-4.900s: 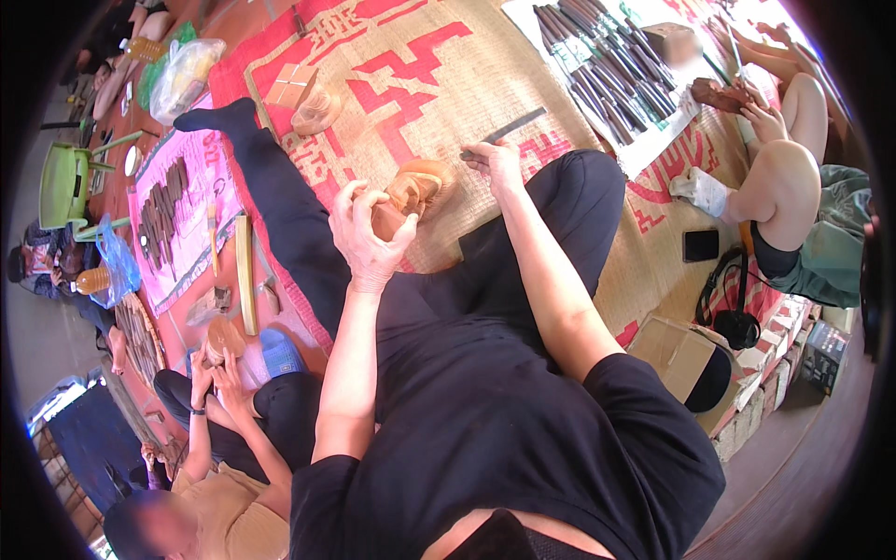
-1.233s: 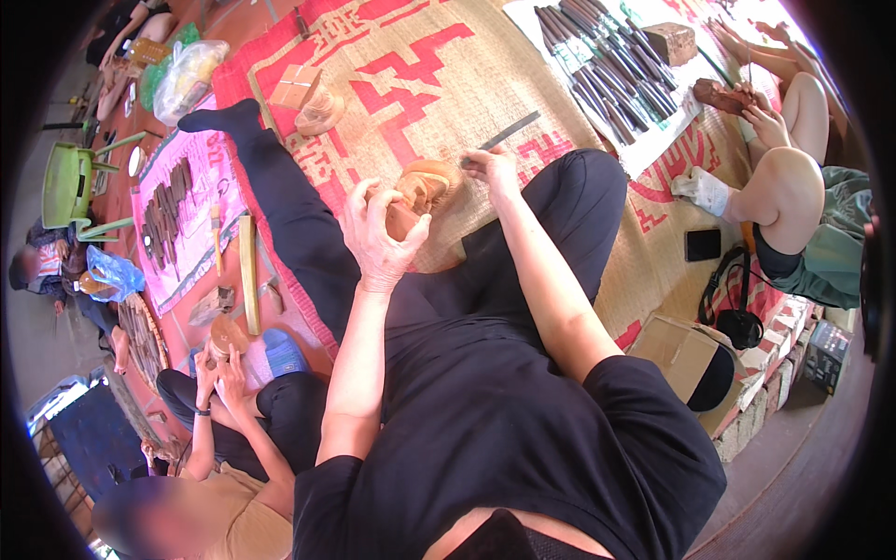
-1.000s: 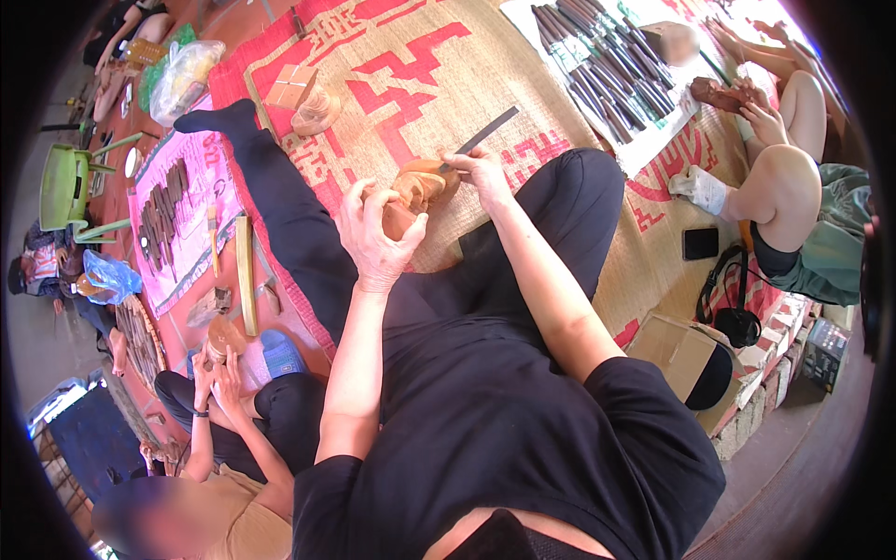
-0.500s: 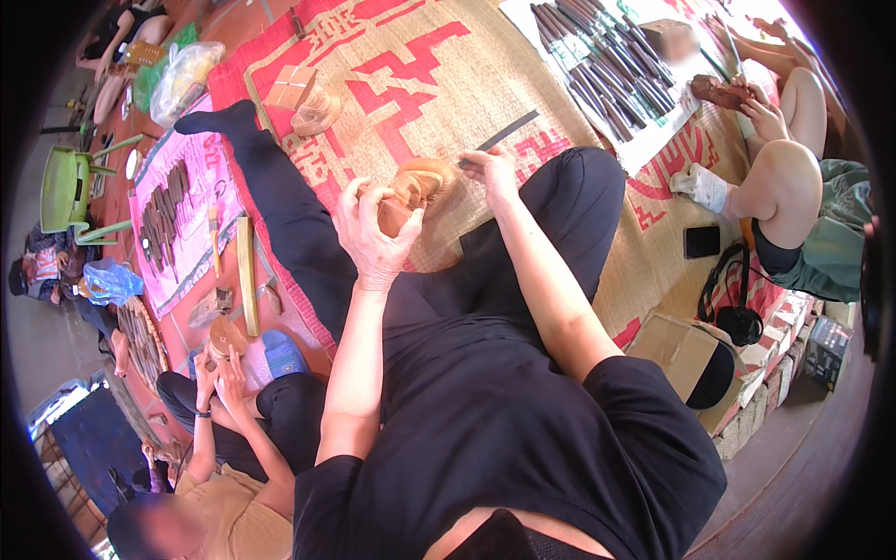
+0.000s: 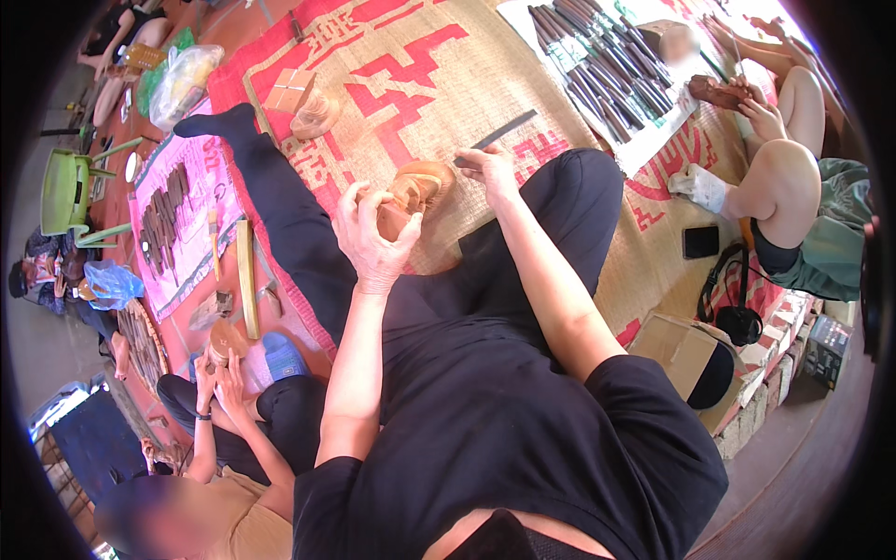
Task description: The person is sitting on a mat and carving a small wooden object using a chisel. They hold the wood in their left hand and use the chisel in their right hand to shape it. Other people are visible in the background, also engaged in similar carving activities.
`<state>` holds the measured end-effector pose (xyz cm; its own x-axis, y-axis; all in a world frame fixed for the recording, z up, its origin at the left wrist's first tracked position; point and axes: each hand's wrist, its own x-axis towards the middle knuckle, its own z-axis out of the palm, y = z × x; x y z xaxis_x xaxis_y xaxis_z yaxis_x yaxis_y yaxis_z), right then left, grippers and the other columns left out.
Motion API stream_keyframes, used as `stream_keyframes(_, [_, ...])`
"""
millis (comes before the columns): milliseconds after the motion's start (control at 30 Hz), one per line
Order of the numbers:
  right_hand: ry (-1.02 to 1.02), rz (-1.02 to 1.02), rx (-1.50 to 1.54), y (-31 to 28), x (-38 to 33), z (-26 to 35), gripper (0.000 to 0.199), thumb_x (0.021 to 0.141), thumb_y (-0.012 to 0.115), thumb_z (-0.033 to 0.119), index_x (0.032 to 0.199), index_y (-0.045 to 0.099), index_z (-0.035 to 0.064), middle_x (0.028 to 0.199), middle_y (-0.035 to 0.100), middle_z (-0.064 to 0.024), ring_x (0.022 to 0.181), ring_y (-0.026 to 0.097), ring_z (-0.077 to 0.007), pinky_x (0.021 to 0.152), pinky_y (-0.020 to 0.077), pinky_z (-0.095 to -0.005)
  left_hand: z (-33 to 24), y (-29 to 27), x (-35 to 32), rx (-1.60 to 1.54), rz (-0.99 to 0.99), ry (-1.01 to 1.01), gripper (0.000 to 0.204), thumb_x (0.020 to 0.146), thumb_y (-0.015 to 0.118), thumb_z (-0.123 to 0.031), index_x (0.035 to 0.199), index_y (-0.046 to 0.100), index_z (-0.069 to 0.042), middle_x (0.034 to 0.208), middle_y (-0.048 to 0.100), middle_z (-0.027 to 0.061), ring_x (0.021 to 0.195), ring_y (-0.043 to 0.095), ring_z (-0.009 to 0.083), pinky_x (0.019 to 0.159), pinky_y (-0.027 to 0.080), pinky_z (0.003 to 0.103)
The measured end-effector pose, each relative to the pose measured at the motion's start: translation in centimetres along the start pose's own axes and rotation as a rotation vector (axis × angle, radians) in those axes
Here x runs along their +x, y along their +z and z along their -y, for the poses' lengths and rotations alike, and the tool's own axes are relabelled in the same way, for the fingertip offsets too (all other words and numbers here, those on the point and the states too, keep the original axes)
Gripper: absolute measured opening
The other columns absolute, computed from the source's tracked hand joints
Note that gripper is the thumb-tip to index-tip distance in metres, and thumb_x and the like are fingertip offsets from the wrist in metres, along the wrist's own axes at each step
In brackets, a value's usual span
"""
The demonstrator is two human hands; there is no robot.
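Woodcarving, seated on mat.
Left hand clamped around the carved wooden piece; right hand, just beside it, gripped a chisel.

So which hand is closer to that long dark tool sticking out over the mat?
The right. The right hand grips the long dark tool at its near end. The left hand is farther off, wrapped around the brown wooden piece beside it.

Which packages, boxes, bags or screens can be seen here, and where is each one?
Cardboard box: lower right, brown, open.
Phone: right on mat, black, flat, screen dark.
Clear bag: upper left, yellowish contents.
Blue bag: far left, crumpled.
Small box: top of mat, tan.
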<state>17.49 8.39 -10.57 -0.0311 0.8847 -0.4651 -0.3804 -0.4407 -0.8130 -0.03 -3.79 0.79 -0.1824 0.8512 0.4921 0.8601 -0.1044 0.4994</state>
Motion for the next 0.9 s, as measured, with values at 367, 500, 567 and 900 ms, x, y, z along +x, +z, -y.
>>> stream_keyframes(367, [0.006, -0.091, 0.07, -0.5, 0.4, -0.1, 0.014, 0.078, 0.072, 0.005, 0.08, 0.058, 0.0021, 0.079, 0.067, -0.0108, 0.065, 0.064, -0.0167, 0.061, 0.0529, -0.0292, -0.1, 0.3, 0.0, -0.002, -0.006, -0.011, 0.047, 0.06, 0.081, -0.025, 0.099, 0.058, -0.012, 0.116, 0.053, 0.0114, 0.106, 0.054, 0.0303, 0.09, 0.042, 0.043])
stream_keyframes(500, [0.017, 0.048, -0.03, 1.1, -1.6, -0.9, 0.015, 0.079, 0.072, 0.007, 0.08, 0.058, 0.0022, 0.077, 0.066, -0.0092, 0.067, 0.064, -0.0163, 0.062, 0.053, -0.0297, -0.3, 0.1, 0.1, -0.006, -0.011, -0.028, 0.048, 0.06, 0.081, -0.025, 0.1, 0.058, -0.012, 0.116, 0.053, 0.0115, 0.107, 0.054, 0.0303, 0.09, 0.042, 0.043])
stream_keyframes(567, [0.006, -0.008, 0.016, 1.0, -1.5, -1.2, 0.014, 0.08, 0.071, 0.006, 0.08, 0.057, 0.0023, 0.077, 0.067, -0.01, 0.065, 0.064, -0.017, 0.061, 0.0527, -0.0292, -0.4, 0.1, 0.2, -0.009, -0.004, -0.026, 0.048, 0.061, 0.08, -0.024, 0.101, 0.058, -0.012, 0.116, 0.053, 0.0116, 0.107, 0.054, 0.0308, 0.091, 0.042, 0.043])
stream_keyframes(900, [0.004, 0.056, -0.029, 1.0, -1.5, -1.5, 0.013, 0.079, 0.071, 0.008, 0.083, 0.059, 0.0038, 0.076, 0.066, -0.0068, 0.069, 0.067, -0.0178, 0.066, 0.052, -0.0284, -0.4, 0.1, 0.1, 0.011, -0.025, -0.049, 0.048, 0.06, 0.081, -0.026, 0.1, 0.059, -0.012, 0.115, 0.053, 0.0114, 0.107, 0.055, 0.0302, 0.091, 0.042, 0.043])
